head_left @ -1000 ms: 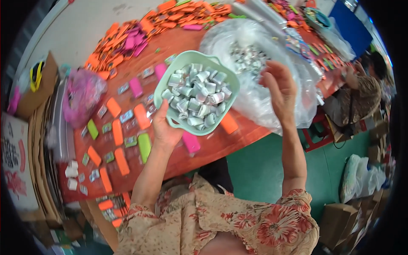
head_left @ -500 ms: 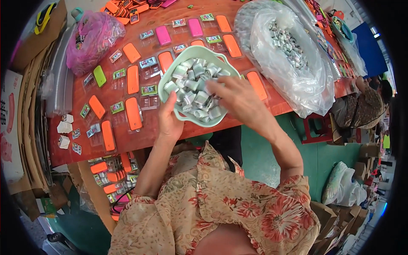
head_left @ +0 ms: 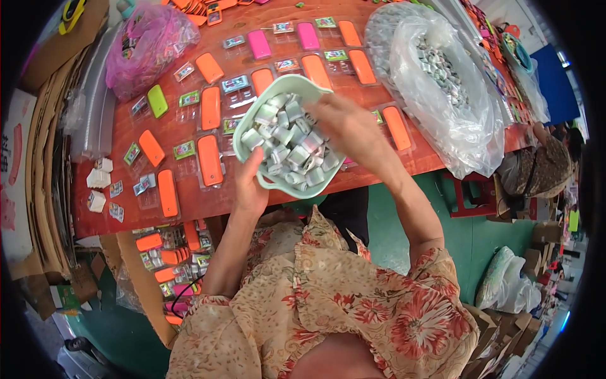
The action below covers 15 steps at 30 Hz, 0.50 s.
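A pale green plastic basket (head_left: 295, 82) is tilted toward me over the table's near edge. It holds many small white-and-green rolled bundles (head_left: 291, 148). My left hand (head_left: 251, 192) grips its near left side, thumb over the rim and fingers hidden beneath. Over the basket's right rim hovers my right hand (head_left: 353, 132), its fingers smeared by motion; whether anything is in them cannot be seen. Around the basket, clear plastic trays carry orange cases (head_left: 210, 161), pink cases (head_left: 259, 45), a lime green case (head_left: 157, 101) and small printed packets (head_left: 184, 150).
On the red table (head_left: 126, 218), a large clear bag (head_left: 404, 69) of similar bundles lies right, and a pink bag (head_left: 148, 47) back left. White paper stacks (head_left: 98, 178) lie at the left edge. A carton (head_left: 142, 290) of packed trays stands below. Someone sits far right near a red stool (head_left: 470, 196).
The view has shifted slightly, so the table items appear further right. My right hand has risen from the bundles toward the basket's right rim. My left hand keeps its hold.
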Available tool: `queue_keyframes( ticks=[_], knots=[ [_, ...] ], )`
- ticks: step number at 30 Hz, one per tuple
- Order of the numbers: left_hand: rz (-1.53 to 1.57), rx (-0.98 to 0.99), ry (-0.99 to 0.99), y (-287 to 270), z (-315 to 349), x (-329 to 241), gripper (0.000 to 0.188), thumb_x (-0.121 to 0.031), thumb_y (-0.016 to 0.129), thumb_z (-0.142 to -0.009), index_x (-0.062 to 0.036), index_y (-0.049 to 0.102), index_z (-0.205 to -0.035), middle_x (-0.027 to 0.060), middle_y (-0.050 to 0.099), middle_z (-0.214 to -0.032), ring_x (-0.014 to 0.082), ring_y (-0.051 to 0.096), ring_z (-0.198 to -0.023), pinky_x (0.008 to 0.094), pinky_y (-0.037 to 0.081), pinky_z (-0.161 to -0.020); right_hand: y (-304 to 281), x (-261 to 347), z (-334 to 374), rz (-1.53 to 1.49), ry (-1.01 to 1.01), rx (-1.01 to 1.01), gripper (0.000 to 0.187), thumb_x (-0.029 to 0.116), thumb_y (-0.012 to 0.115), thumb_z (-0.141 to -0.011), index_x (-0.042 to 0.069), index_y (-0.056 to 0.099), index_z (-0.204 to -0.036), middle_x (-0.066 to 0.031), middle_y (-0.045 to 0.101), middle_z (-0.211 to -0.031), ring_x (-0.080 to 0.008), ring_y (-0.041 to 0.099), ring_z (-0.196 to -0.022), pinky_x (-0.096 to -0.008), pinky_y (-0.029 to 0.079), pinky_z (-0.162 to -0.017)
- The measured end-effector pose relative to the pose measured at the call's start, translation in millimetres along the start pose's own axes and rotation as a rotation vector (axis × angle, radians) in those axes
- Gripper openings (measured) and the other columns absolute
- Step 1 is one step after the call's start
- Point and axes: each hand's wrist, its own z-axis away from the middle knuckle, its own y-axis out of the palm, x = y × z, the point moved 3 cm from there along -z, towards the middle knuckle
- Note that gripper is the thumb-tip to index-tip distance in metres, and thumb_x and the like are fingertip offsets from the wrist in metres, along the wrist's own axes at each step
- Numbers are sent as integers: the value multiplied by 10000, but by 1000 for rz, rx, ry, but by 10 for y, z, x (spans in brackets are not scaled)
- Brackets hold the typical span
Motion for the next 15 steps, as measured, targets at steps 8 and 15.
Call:
queue_keyframes(
  ticks=[8,15],
  knots=[
    [69,-121,-151,-362,197,-174,443,-231,409,-836,-23,314,-1216,99,424,-1187,225,443,-1060,368,353,-888,302,121,17,-587,32,-39,180,42,542,-734,59,531,-913,-62,499,-807,-186,530,-730,-279,429,-574],
    [107,-165,-128,-341,132,-190,418,-250,420,-839,-38,357,-1195,70,452,-1164,202,447,-1052,357,347,-883,-136,-616,449,-334,527,-245,157,86,556,-758,71,536,-912,-46,568,-773,-140,535,-679,-250,415,-574]
  ],
)
